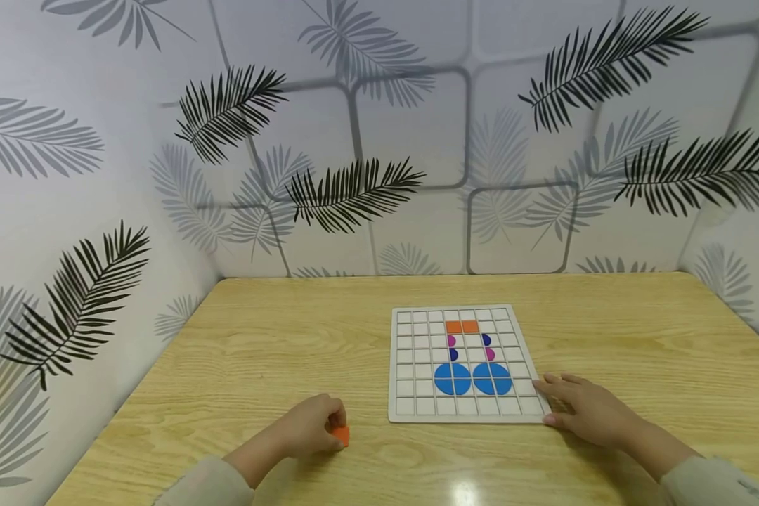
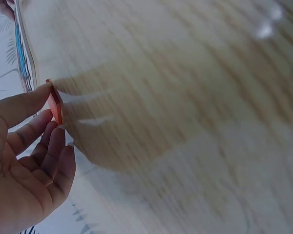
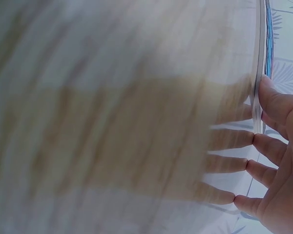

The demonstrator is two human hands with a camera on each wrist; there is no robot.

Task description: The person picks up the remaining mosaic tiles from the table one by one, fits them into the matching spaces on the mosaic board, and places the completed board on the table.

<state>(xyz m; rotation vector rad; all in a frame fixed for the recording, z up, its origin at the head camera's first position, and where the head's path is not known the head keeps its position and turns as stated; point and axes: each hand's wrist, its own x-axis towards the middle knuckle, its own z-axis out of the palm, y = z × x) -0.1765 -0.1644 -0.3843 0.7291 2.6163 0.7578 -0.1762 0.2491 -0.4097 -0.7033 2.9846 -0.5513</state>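
Observation:
Between thumb and fingers my left hand [image 1: 311,426] pinches a small orange square tile [image 1: 341,436], low over the table left of the board. In the left wrist view the orange tile [image 2: 55,105] is seen nearly edge-on. A white grid board [image 1: 411,407] lies flat at centre right. My right hand [image 1: 585,411] rests by its lower right corner, thumb and a fingertip at the edge, fingers spread on the table. On the grid are two orange squares [image 1: 462,327], pink half circle [image 1: 490,355] and dark blue half circle [image 1: 453,355] pieces, and two blue discs [image 1: 452,379] of quarter pieces.
The board stands on a light wood-grain table [image 1: 278,337]. A pale wall [image 1: 411,232] with leaf patterns runs along the table's back edge and left side. Light glares off the table near its front.

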